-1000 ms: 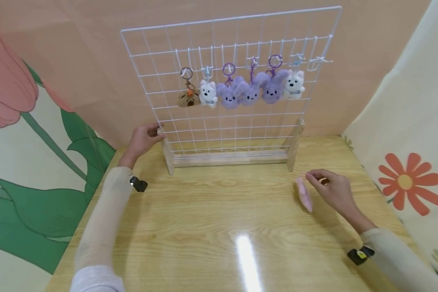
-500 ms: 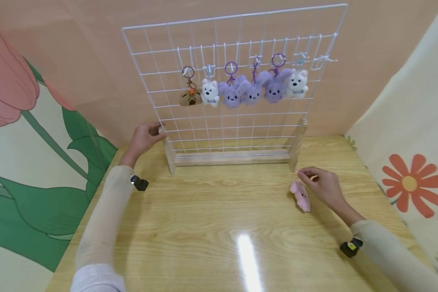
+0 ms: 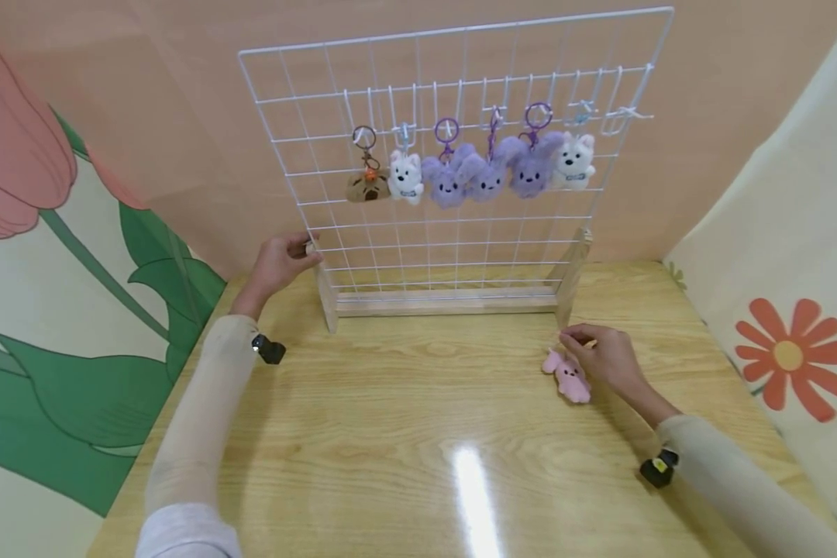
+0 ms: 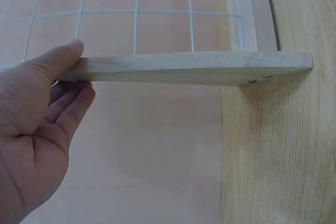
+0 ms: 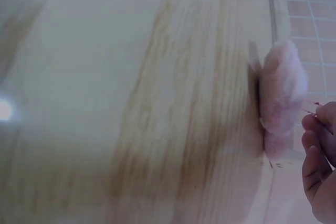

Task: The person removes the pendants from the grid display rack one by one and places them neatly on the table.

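My left hand [image 3: 279, 262] holds the top end of the left wooden upright [image 4: 194, 66], thumb on one side and fingers on the other. That upright supports a white wire grid rack [image 3: 425, 226]. Low over the table at the right, my right hand [image 3: 608, 355] pinches the thin reddish top loop of a pink plush keychain [image 3: 570, 381]. The plush, with a small dark-eyed face, hangs below the fingertips, close over the wood. In the right wrist view the plush [image 5: 283, 87] shows side-on beside the fingers.
Plush keychains hang on the rack's hooks: a brown one [image 3: 367, 187], white dogs [image 3: 406, 177] and purple long-eared ones [image 3: 448, 184]. A bare white hook [image 3: 617, 120] is at the right end. The wooden table [image 3: 390, 418] meets patterned cloth walls behind and beside.
My right hand has moved left with the pink plush keychain, which has turned so its face shows. My left hand stays on the upright.
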Demonstrator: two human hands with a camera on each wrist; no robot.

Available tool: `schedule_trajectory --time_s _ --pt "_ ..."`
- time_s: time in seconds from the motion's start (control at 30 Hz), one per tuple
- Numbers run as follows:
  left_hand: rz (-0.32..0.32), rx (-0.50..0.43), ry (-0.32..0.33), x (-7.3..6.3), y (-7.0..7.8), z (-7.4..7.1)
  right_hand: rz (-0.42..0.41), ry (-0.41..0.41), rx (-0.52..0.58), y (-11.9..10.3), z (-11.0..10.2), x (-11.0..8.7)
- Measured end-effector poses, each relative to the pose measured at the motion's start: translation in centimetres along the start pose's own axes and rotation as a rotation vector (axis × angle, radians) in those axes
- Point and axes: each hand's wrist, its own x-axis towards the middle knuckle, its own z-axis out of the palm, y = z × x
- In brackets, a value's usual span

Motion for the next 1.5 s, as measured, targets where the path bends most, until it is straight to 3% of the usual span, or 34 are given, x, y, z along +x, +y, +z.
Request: schedule_trajectory --time_s 0.13,0.4,0.67,0.87,1.1,1.5 --pt "-0.001 -0.003 -0.001 0.0 0.1 0.0 -0.024 -0.041 -0.011 0.0 0.2 -0.1" --pt "-0.004 -0.006 -0.005 0.1 0.1 0.2 0.035 -0.165 -0.026 0.0 0.5 -0.3" --pt "0.009 0.0 -0.005 0.1 0.2 0.3 0.034 -0.2 -0.025 -0.1 0.4 -0.2" --pt "0.013 0.005 -0.003 0.0 0.3 0.3 -0.05 -0.097 -0.031 -1.0 -0.7 0.2" --pt "0.008 -0.002 -0.004 -0.1 0.4 0.2 -0.152 0.014 -0.041 -3.7 -3.6 1.8" --pt "0.02 0.006 0.008 0.1 0.0 0.1 -0.114 0.136 -0.036 -8.1 -9.1 5.5"
